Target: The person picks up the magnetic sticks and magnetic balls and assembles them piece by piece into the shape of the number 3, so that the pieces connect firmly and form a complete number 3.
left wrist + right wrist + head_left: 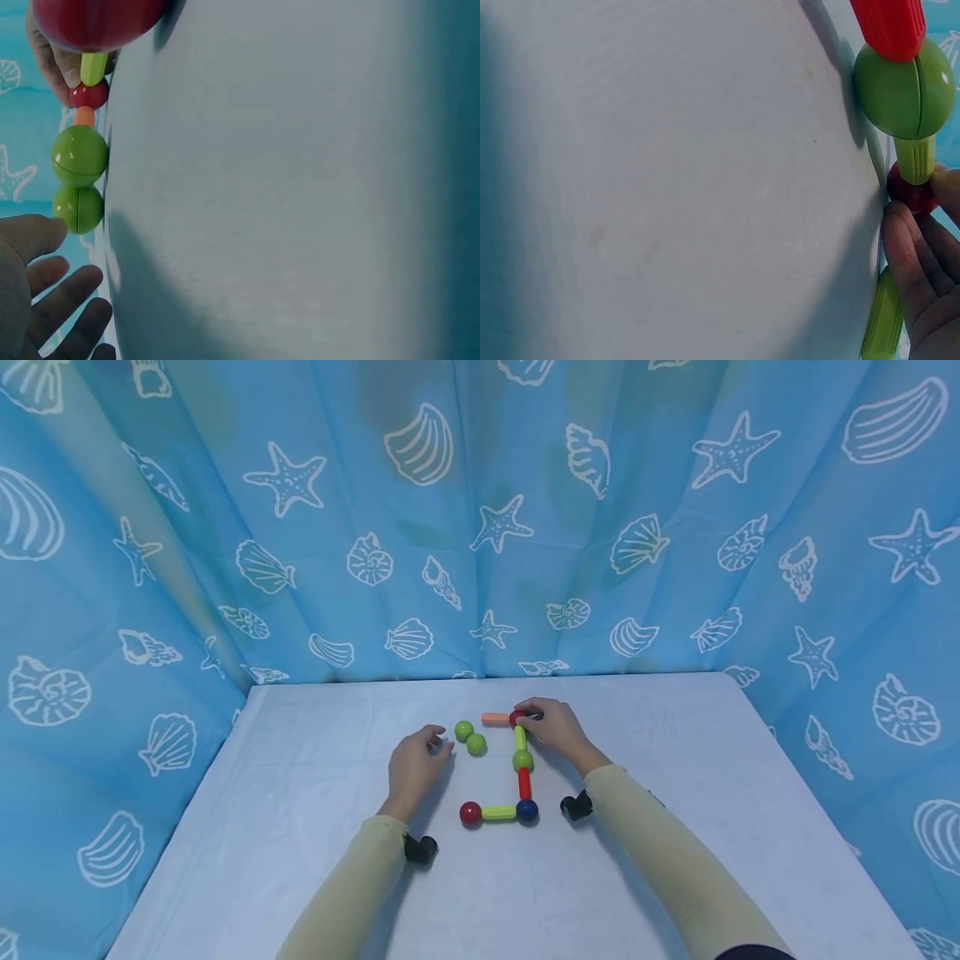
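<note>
My right hand pinches a small red ball at the far end of a chain of balls and sticks. An orange stick points left from that ball. From it a lime stick runs to a green ball, then a red stick to a blue ball. Another lime stick links the blue ball to a second red ball. My left hand holds nothing, its fingers spread beside two loose green balls. Part of the pinched ball is hidden by fingers.
A further lime stick shows beside my right hand in the right wrist view. A white cloth covers the table, and a blue curtain with shell prints hangs behind it. Black wrist devices sit on both sleeves.
</note>
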{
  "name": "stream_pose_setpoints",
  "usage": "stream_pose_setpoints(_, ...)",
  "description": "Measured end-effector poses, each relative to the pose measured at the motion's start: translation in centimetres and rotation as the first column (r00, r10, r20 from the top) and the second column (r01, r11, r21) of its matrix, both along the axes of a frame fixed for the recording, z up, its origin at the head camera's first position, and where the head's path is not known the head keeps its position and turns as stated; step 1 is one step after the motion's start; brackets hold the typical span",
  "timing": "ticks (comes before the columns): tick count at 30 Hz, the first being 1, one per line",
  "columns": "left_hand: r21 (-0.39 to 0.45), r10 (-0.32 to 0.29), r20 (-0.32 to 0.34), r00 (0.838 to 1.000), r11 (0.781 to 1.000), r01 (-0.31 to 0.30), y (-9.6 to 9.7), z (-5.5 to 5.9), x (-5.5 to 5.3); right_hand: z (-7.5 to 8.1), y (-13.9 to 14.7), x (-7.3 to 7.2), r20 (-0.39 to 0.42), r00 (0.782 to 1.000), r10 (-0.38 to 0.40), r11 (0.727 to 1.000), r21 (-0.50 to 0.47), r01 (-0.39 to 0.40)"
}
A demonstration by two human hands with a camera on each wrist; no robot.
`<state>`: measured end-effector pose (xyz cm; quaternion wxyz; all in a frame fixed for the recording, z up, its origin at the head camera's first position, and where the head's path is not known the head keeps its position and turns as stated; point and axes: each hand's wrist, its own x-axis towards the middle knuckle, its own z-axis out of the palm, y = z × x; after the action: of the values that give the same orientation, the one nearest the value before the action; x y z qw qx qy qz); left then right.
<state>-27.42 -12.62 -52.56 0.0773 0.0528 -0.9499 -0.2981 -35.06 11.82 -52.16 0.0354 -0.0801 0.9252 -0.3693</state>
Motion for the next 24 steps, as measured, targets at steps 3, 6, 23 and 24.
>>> stream_pose_setpoints(3,0.002,-0.02,-0.006,1.0,1.0,0.02,-0.1,-0.1,-0.4,0.0,0.0,0.1,-0.001,1.0,0.001,1.0,0.0,-0.001)
stream_pose_setpoints(6,0.005,-0.042,-0.008,0.999,0.999,0.042,-0.1,-0.2,-0.8,0.0,0.0,0.0,0.002,1.0,0.0,1.0,0.0,0.0)
stream_pose_setpoints(23,-0.037,-0.155,0.009,0.988,0.987,0.155,0.4,-0.1,-2.3,0.0,-0.1,0.1,-0.001,1.0,-0.014,1.0,0.004,0.014)
stream_pose_setpoints(24,-0.041,-0.157,0.011,0.988,0.987,0.157,0.5,-0.1,-2.3,0.0,-0.1,0.1,-0.004,1.0,-0.014,1.0,0.004,0.014)
